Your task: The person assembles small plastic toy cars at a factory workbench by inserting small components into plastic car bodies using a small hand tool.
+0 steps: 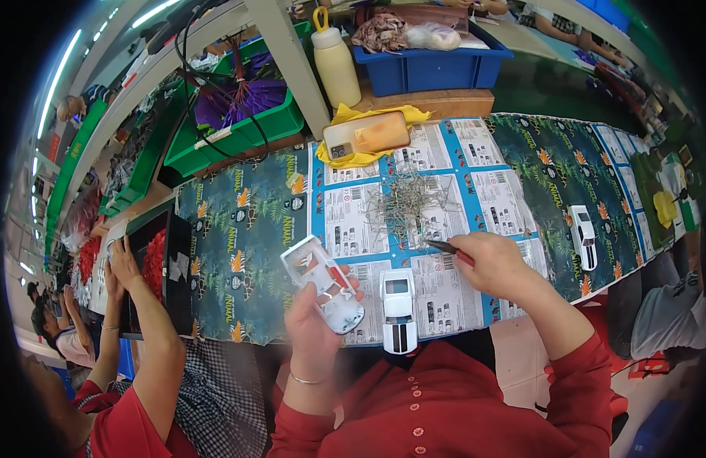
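Observation:
My left hand (313,319) holds a white toy car chassis (322,282) with a red part inside, tilted above the near table edge. My right hand (492,263) grips thin tweezers (442,246) whose tip points toward a pile of small metal pins (405,204) on the printed sheets. A white toy car body (398,309) lies on the table between my two hands. Both sleeves are red.
A second white toy car (582,235) lies to the right. A phone (366,135) rests on a yellow cloth, behind it a cream bottle (335,65) and a blue bin (429,65). Green bins (238,126) stand back left. A co-worker's hands (122,263) hold a black tray at left.

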{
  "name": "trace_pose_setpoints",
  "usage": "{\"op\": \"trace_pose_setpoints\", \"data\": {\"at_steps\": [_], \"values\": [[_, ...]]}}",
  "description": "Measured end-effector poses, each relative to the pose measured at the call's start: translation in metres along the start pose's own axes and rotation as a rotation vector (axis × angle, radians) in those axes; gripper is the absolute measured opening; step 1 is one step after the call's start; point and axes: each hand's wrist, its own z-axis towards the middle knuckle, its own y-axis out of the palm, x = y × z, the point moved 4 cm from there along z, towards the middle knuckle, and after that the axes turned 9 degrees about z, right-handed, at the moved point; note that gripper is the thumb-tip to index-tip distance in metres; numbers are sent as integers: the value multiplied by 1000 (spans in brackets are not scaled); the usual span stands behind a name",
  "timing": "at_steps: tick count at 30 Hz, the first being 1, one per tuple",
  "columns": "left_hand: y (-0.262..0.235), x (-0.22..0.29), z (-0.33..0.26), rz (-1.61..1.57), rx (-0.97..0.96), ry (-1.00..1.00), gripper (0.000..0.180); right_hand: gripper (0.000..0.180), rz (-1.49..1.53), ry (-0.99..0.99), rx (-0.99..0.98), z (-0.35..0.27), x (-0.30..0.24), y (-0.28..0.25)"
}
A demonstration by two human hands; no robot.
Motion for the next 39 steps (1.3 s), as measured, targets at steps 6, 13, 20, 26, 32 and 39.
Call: {"op": "trace_pose_setpoints", "data": {"at_steps": [6,13,20,26,32,39], "values": [[35,-7,13,17,-115,-39,58,21,886,249,52,-4,15,7],[66,-14,29,131,-192,-66,61,22,1174,364,-23,-4,9,19],[84,-22,34,209,-188,-28,61,20,358,-218,308,-10,-12,11],[68,-26,29,136,-164,-11,63,22,240,-224,348,-23,-26,1],[59,-7,16,335,-255,26,81,22,587,-98,86,-40,-22,1],[60,-5,4,444,-257,80,81,25,717,7,-118,-38,-31,3]]}}
